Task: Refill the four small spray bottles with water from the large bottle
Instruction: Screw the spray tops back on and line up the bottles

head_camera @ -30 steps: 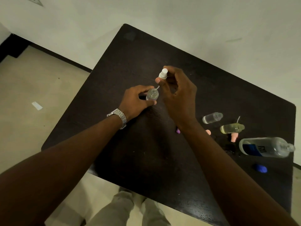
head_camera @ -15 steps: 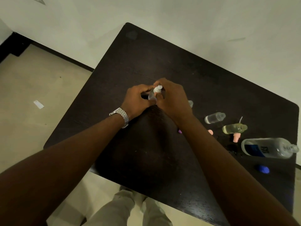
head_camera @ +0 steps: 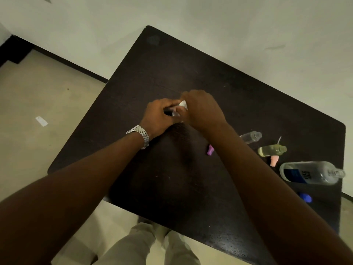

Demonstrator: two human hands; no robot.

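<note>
Left hand (head_camera: 160, 115): curled round a small spray bottle (head_camera: 174, 113) at mid-bench (head_camera: 191, 64).
Right hand (head_camera: 202, 109): fingers pinch the white spray head (head_camera: 183, 103) atop that bottle; the blur hides whether it is seated.
Large bottle (head_camera: 309, 173): on its side, open-necked, near the bench's right edge, blue cap (head_camera: 305, 197) nearby.
Other small bottles: clear bottle (head_camera: 251, 136) and yellowish bottle (head_camera: 272, 150) lie beside the large bottle; pink cap (head_camera: 274, 161) touches the yellowish one.
</note>
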